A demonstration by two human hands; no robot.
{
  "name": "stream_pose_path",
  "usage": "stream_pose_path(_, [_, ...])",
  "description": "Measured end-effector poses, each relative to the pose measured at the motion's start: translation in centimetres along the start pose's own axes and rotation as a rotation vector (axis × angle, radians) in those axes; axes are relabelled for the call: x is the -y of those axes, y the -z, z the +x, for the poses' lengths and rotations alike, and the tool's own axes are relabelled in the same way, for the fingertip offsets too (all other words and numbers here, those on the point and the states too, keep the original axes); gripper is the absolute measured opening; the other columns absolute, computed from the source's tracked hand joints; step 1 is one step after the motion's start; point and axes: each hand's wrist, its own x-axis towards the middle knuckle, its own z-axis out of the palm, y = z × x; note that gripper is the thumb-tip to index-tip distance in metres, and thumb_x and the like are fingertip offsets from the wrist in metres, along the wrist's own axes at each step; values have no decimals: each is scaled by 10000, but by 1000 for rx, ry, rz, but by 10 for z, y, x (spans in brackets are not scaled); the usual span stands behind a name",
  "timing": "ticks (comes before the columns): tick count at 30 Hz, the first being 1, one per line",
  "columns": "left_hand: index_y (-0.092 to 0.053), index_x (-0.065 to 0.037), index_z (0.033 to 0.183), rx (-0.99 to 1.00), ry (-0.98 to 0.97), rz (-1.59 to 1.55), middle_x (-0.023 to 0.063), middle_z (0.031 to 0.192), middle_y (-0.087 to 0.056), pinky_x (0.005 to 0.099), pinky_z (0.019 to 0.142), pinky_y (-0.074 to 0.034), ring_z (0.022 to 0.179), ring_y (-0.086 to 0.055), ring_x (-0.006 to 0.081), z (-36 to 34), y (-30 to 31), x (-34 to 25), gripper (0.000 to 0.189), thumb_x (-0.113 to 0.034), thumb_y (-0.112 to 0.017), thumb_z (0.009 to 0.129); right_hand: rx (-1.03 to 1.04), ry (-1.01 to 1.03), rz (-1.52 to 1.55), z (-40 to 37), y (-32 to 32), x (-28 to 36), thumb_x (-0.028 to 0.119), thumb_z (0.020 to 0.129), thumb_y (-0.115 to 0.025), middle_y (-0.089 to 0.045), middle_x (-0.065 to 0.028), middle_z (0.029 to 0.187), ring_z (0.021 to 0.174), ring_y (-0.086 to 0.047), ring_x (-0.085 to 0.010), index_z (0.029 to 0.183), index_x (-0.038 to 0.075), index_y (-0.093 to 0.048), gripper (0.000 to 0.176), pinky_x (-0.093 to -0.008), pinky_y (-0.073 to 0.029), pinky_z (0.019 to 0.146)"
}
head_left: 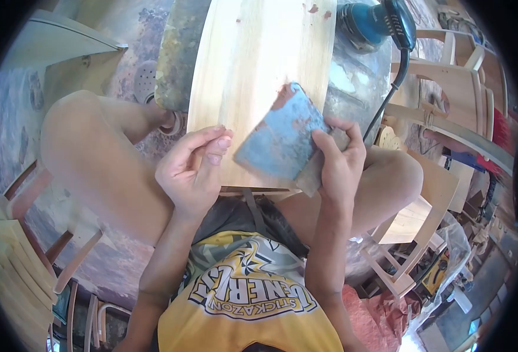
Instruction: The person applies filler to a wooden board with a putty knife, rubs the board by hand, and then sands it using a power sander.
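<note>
Blue scraper [279,138]: above the board's near right corner; looks light, stiff, hard to break.
Best hold: its brown handle [311,178].
Right hand [341,164]: gripping the handle end.
Left hand [191,167]: fingertips pinched; can't tell if holding anything.
Board [259,47]: pale wood.
Sander [364,26]: by the board's far right corner.

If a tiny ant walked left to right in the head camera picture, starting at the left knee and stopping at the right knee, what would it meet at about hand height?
Left knee → left hand → flat bluish scraper → right hand → right knee.
</note>
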Motion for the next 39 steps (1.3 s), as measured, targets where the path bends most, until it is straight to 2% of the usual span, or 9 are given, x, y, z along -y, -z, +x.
stream_pose_path(11, [-683, 77, 1045, 174, -23, 59, 113, 839, -718, 274, 737, -545, 763, -672, 141, -3, 9, 2, 243, -162, -640, 1022, 6, 50, -18, 13, -13, -3, 33, 842, -722, -651, -52, 917, 801, -577, -88, 1068, -6, -649, 241, -203, -449, 725])
stream_pose_path(20, [-331, 68, 1533, 400, -625, 1263, 311, 1580, -337, 480, 1244, -239, 1498, -306, 416, 91, -79, 26, 626, -194, -529, 1001, -191, 80, 531, 17, 92, 0, -41, 899, -626, -669, -154, 1087, 963, -676, -211, 1195, -26, -578, 301, -312, -566, 858])
stream_pose_path(25, [-522, 48, 1391, 1479, -190, 586, 271, 1410, -558, 467, 1171, -383, 1363, -509, 395, -39, -69, -28, 647, -308, -690, 877, -201, 79, 623, 19, 113, -4, -23, 904, -625, -668, -155, 1098, 974, -674, -210, 1208, -29, -569, 309, -333, -559, 892])
stream_pose_path(27, [-637, 43, 1221, 1391, 118, 91, 264, 1319, -621, 455, 1118, -447, 1271, -596, 390, -78, -50, -26, 446, -253, -680, 891, -144, 68, 679, 23, 113, -7, -26, 903, -622, -668, -158, 1100, 975, -674, -210, 1235, -33, -553, 339, -334, -563, 889])
stream_pose_path(29, [-671, 13, 1166, 1199, -413, 120, 210, 1102, -718, 420, 926, -582, 1048, -708, 373, -72, -38, -33, 345, -160, -696, 869, -124, 48, 721, 21, 110, -3, -23, 903, -622, -668, -158, 1099, 974, -674, -210, 1246, -33, -548, 351, -334, -565, 884])
stream_pose_path(31, [-744, 43, 1013, 962, -383, 157, 226, 1180, -708, 452, 1069, -492, 1181, -670, 369, -32, -24, -21, 286, -157, -551, 947, -93, 27, 744, 19, 104, 0, -19, 903, -622, -668, -159, 1098, 974, -675, -209, 1257, -33, -542, 363, -334, -568, 880])
stream_pose_path(33, [-611, 77, 1314, 586, -167, 572, 271, 1342, -621, 477, 1142, -406, 1319, -557, 422, 23, -40, -37, 429, -196, -441, 1030, -63, 19, 742, 20, 98, 1, -12, 902, -624, -668, -157, 1101, 967, -677, -206, 1263, -32, -540, 371, -338, -573, 872])
stream_pose_path(35, [-434, 61, 1485, 458, -535, 854, 291, 1520, -448, 487, 1211, -294, 1466, -374, 410, 85, -50, -6, 510, -209, -423, 1052, -31, 42, 753, 20, 93, -2, -8, 905, -622, -670, -152, 1104, 960, -681, -203, 1264, -31, -539, 369, -334, -573, 871])
stream_pose_path(39, [-339, 35, 1537, 550, -616, 1386, 272, 1595, -326, 456, 1232, -251, 1519, -246, 394, 108, -87, 14, 633, -250, -517, 1001, -44, 7, 752, 18, 87, 4, -7, 906, -633, -671, -148, 1102, 958, -682, -198, 1261, -31, -543, 367, -319, -570, 868])
